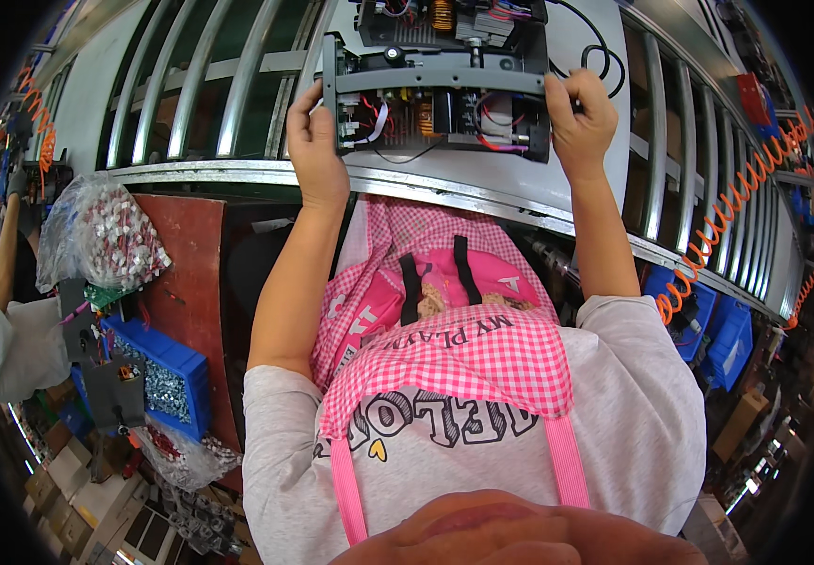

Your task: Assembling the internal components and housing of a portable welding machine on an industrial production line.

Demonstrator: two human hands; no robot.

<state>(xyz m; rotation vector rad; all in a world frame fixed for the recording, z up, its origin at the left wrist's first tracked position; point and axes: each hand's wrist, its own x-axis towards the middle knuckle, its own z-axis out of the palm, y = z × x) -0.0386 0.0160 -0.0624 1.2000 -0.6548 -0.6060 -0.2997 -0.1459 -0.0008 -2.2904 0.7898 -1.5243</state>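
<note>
An open electrical unit (407, 118) sits before me on a pale board, with wires, copper coils and circuit parts showing inside its black frame. Across its top runs a dark grey metal bar (444, 79) with small holes. My left hand (316, 155) grips the unit's left end, fingers curled at the upright edge. At the other end, my right hand (581, 122) is closed on the right edge where the bar meets the frame, thumb and fingers pinched together. Just beyond stands a second similar unit (496, 28), partly cut off by the picture's upper edge.
Metal rollers (201, 85) of a conveyor lie on both sides of the board. An orange coiled hose (741, 202) hangs at the right, near blue bins (729, 339). At left are a blue tray (201, 386) of small metal parts, a bag of connectors (115, 235) and another person (21, 339).
</note>
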